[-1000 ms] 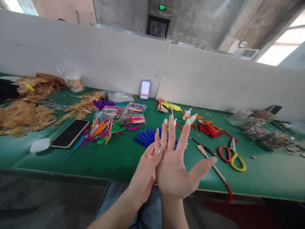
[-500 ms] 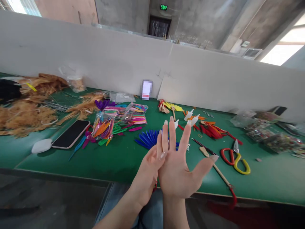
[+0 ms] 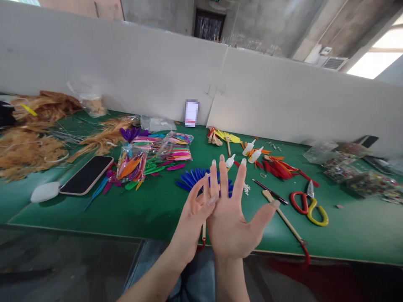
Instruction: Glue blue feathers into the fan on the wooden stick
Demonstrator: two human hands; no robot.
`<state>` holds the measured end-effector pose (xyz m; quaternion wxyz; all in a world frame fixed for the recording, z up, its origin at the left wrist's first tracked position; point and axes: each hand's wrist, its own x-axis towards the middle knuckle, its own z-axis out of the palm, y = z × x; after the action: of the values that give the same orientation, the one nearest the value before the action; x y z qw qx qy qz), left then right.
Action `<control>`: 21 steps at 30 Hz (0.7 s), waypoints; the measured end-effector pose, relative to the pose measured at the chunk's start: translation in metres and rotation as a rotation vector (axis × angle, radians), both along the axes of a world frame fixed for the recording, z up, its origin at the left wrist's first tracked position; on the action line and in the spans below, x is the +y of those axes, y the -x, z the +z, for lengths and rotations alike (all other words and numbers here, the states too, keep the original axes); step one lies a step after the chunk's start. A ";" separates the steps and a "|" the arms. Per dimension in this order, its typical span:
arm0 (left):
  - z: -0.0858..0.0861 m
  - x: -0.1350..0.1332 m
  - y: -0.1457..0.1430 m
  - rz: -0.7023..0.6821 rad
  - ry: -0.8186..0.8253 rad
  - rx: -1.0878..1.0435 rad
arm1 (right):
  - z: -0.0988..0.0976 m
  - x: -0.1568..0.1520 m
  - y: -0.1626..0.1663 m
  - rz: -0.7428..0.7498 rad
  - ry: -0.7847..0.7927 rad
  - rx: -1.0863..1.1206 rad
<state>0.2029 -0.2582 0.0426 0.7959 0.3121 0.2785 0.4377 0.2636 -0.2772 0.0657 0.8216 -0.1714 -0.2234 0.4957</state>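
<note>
My right hand (image 3: 233, 218) is raised palm toward me over the near edge of the green table (image 3: 132, 209), fingers stretched and spread, holding nothing. My left hand (image 3: 192, 222) rests against its side, fingers loosely curled onto the right hand's edge. Just behind the fingers lies a fan of blue feathers (image 3: 192, 178). A wooden stick with a red tip (image 3: 286, 224) lies to the right of my thumb, and another thin stick (image 3: 204, 230) shows between my hands.
Bags of coloured feathers (image 3: 151, 157), a phone (image 3: 86, 175) and a white pebble-like object (image 3: 44, 191) lie left. Straw-coloured fibre piles (image 3: 28, 147) sit far left. Small glue bottles (image 3: 252, 152), red feathers (image 3: 280, 170), red-and-yellow scissors (image 3: 308, 205) and bagged trinkets (image 3: 355, 176) lie right. A white partition (image 3: 283, 96) backs the table.
Both hands stay together in nearly the same pose. The view has tilted down a little, so the table contents sit slightly lower and left in the picture.
</note>
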 end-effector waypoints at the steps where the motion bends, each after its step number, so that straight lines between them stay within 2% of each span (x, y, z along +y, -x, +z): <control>1: -0.002 -0.001 0.002 0.013 -0.061 0.024 | 0.000 0.001 0.000 -0.014 -0.009 -0.004; 8: -0.018 -0.006 0.017 0.223 -0.623 0.331 | 0.002 0.003 -0.001 -0.094 -0.010 -0.048; 14: -0.023 -0.006 0.019 0.179 -1.070 0.623 | 0.003 0.003 0.003 -0.086 -0.017 -0.018; 18: -0.024 -0.007 0.017 0.196 -1.165 0.721 | 0.003 0.003 0.005 -0.095 -0.024 -0.020; 21: -0.027 -0.013 0.022 0.139 -1.186 0.800 | 0.006 0.004 0.002 -0.138 -0.002 -0.049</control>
<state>0.1811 -0.2710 0.0155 0.2995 0.8100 0.2833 0.4171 0.2619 -0.2730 0.0714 0.8483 -0.1977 -0.2315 0.4333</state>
